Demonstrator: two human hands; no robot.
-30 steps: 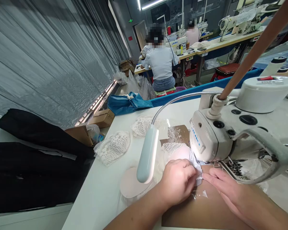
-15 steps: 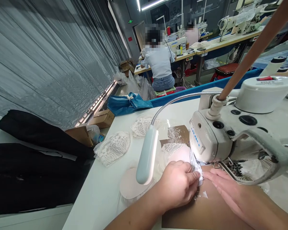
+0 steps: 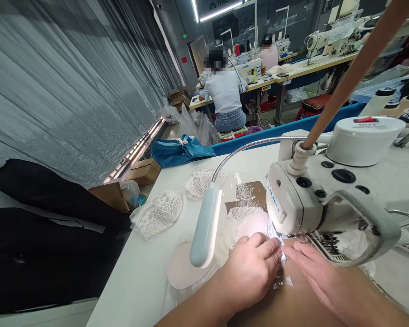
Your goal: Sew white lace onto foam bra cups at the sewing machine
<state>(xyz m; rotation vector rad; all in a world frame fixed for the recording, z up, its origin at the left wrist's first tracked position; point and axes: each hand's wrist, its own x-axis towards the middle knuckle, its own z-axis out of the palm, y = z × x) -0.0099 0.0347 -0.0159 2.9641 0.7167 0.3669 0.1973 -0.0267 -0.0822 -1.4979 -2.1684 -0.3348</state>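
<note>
Under the head of a white sewing machine (image 3: 286,195) lies a pale pink cup (image 3: 254,225) with white lace, edged by a narrow white strip (image 3: 271,228). My left hand (image 3: 250,268) is closed, its thumb and fingers pinching the strip just in front of the machine head. The fingers of my right hand (image 3: 315,268) are stretched out flat, with the tips touching the near end of the strip. The needle area is hidden behind the machine head. Brown board (image 3: 279,304) lies beneath both hands.
A lamp (image 3: 204,227) on a bendy metal neck hangs left of the cup. White lace cups (image 3: 160,213) and a beige pad (image 3: 183,267) lie on the white table (image 3: 129,281). A brown pole (image 3: 357,77) rises from the machine. Another person (image 3: 225,93) sits farther back.
The view has shifted slightly. My left fingertips have moved a little forward along the strip, toward the machine head. My right hand stays flat beside them.
</note>
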